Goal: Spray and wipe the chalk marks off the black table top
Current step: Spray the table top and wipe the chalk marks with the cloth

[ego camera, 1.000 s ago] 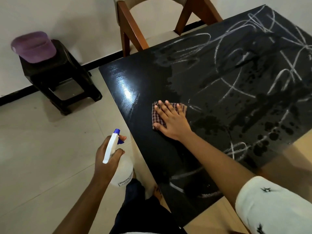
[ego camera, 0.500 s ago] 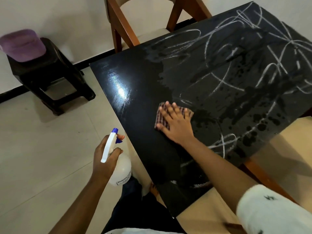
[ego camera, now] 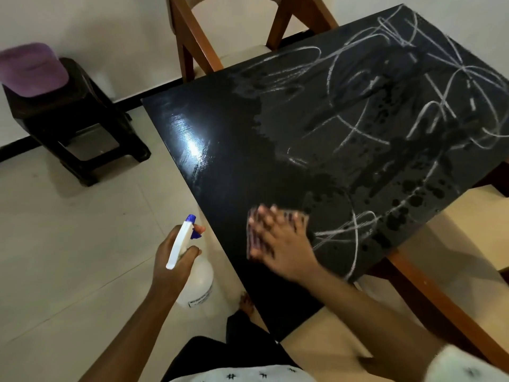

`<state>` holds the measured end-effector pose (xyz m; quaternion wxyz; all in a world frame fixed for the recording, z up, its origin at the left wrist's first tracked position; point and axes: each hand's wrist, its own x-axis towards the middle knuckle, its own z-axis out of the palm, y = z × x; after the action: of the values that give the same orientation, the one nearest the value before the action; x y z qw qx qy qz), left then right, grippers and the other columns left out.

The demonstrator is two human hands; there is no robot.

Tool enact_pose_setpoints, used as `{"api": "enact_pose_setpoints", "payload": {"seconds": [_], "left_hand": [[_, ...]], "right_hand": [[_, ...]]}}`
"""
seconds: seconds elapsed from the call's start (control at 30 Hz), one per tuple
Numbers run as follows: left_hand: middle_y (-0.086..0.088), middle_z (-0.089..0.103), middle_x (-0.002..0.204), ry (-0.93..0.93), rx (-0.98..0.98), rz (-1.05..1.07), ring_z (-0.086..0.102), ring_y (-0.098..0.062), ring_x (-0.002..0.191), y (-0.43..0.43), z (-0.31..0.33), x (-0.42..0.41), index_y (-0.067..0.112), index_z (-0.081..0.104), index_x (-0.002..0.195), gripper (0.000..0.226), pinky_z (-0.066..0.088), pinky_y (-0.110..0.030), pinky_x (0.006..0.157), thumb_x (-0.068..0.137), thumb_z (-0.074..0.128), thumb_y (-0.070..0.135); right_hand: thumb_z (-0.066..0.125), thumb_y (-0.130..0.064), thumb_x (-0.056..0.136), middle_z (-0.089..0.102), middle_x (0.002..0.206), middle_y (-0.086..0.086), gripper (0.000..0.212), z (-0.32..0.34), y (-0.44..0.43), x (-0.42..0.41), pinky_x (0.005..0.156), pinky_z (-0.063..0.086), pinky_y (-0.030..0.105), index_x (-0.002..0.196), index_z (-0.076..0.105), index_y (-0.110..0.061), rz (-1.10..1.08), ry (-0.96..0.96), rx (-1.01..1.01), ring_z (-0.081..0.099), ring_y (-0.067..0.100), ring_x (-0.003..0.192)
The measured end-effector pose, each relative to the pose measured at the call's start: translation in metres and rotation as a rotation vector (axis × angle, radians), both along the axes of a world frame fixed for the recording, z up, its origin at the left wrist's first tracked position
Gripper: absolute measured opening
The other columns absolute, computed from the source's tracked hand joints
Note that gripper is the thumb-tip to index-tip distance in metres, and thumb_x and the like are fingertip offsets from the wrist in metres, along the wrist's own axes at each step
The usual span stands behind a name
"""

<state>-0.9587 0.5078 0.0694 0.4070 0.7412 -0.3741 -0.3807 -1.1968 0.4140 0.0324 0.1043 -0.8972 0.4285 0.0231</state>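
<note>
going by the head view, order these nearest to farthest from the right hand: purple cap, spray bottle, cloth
1. cloth, pressed under the right hand on the table top
2. spray bottle, held by the left hand, just off the table's left edge
3. purple cap, on the stool, far left
</note>
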Motion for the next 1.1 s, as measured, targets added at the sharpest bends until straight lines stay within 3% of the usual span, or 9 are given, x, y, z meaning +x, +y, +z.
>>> {"api": "enact_pose_setpoints", "payload": {"seconds": [0.13, 0.23, 0.37, 0.47, 0.6, 0.77, 0.87, 0.97, 1.1], "left_hand": [[-0.004, 0.065, 0.115, -0.009, -0.011, -0.011, 0.062, -0.024, 0.101, 0.007, -0.002, -0.005, 0.012, 0.058, 0.122, 0.051, 0.05, -0.024, 0.079, 0.074, 0.061, 0.028], [-0.004, 0.065, 0.117, 0.001, -0.02, 0.005, 0.062, -0.026, 0.103, 0.017, 0.0, -0.008, 0.013, 0.056, 0.124, 0.053, 0.051, -0.029, 0.082, 0.074, 0.06, 0.028], [-0.005, 0.065, 0.115, 0.028, -0.042, 0.027, 0.062, -0.027, 0.103, 0.032, 0.004, -0.017, 0.012, 0.057, 0.123, 0.051, 0.053, -0.036, 0.084, 0.073, 0.058, 0.025], [-0.006, 0.065, 0.116, 0.039, -0.041, 0.015, 0.062, -0.026, 0.101, 0.042, 0.003, -0.025, 0.014, 0.057, 0.122, 0.05, 0.053, -0.033, 0.082, 0.073, 0.059, 0.025], [-0.005, 0.064, 0.116, 0.028, -0.026, 0.004, 0.062, -0.029, 0.104, 0.053, 0.001, -0.03, 0.018, 0.057, 0.122, 0.049, 0.055, -0.045, 0.087, 0.074, 0.061, 0.027], [-0.002, 0.065, 0.113, 0.01, -0.067, 0.013, 0.062, -0.021, 0.101, 0.074, 0.004, -0.052, 0.014, 0.058, 0.12, 0.043, 0.05, -0.037, 0.087, 0.077, 0.06, 0.019], [-0.001, 0.066, 0.108, 0.023, -0.074, 0.034, 0.062, -0.016, 0.099, 0.088, 0.009, -0.063, 0.01, 0.062, 0.113, 0.034, 0.049, -0.037, 0.089, 0.081, 0.062, -0.001], [0.003, 0.067, 0.104, 0.042, -0.077, 0.039, 0.062, -0.015, 0.099, 0.099, 0.015, -0.072, 0.013, 0.063, 0.111, 0.037, 0.051, -0.034, 0.084, 0.074, 0.059, 0.011], [0.015, 0.068, 0.098, 0.013, -0.077, 0.021, 0.062, -0.003, 0.097, 0.102, 0.024, -0.081, 0.013, 0.063, 0.11, 0.032, 0.049, -0.025, 0.079, 0.079, 0.06, 0.004]], "right_hand": [[0.006, -0.07, 0.088, -0.008, 0.162, -0.005, 0.074, 0.006, -0.062, 0.012, 0.113, -0.009, 0.054, 0.153, 0.001, -0.036, -0.293, 0.118, 0.033, -0.008, 0.02, 0.148], [0.007, -0.068, 0.092, -0.012, 0.161, -0.004, 0.071, 0.012, 0.004, 0.003, 0.115, -0.01, 0.055, 0.153, 0.001, -0.033, -0.151, 0.054, 0.06, -0.014, 0.022, 0.147], [0.027, -0.067, 0.094, 0.015, 0.161, -0.002, 0.068, 0.007, 0.132, -0.031, 0.113, 0.005, 0.054, 0.153, 0.02, -0.033, 0.034, 0.038, 0.025, 0.01, 0.023, 0.148], [0.027, -0.066, 0.094, 0.016, 0.16, -0.005, 0.066, 0.001, 0.121, -0.041, 0.11, 0.01, 0.055, 0.152, 0.02, -0.035, 0.106, 0.021, 0.014, 0.012, 0.021, 0.148], [0.019, -0.065, 0.093, 0.001, 0.161, -0.007, 0.066, 0.005, 0.043, -0.033, 0.114, 0.004, 0.062, 0.152, 0.012, -0.037, -0.148, 0.038, 0.036, 0.002, 0.02, 0.149], [0.018, -0.061, 0.096, -0.006, 0.162, -0.005, 0.065, 0.009, 0.047, -0.021, 0.113, -0.01, 0.055, 0.153, 0.003, -0.034, -0.313, 0.07, 0.049, -0.008, 0.022, 0.148], [0.003, -0.063, 0.095, 0.007, 0.16, 0.0, 0.066, 0.011, 0.136, -0.031, 0.113, 0.006, 0.06, 0.152, 0.016, -0.031, -0.182, 0.024, 0.027, 0.008, 0.027, 0.147], [0.007, -0.062, 0.096, 0.026, 0.157, -0.001, 0.064, 0.009, 0.177, -0.043, 0.115, 0.015, 0.058, 0.149, 0.028, -0.032, -0.184, 0.026, 0.059, 0.019, 0.024, 0.145], [0.019, -0.06, 0.095, -0.003, 0.16, -0.008, 0.062, 0.01, 0.137, -0.046, 0.115, -0.004, 0.055, 0.152, 0.011, -0.036, -0.138, 0.019, 0.081, -0.006, 0.018, 0.147]]}}
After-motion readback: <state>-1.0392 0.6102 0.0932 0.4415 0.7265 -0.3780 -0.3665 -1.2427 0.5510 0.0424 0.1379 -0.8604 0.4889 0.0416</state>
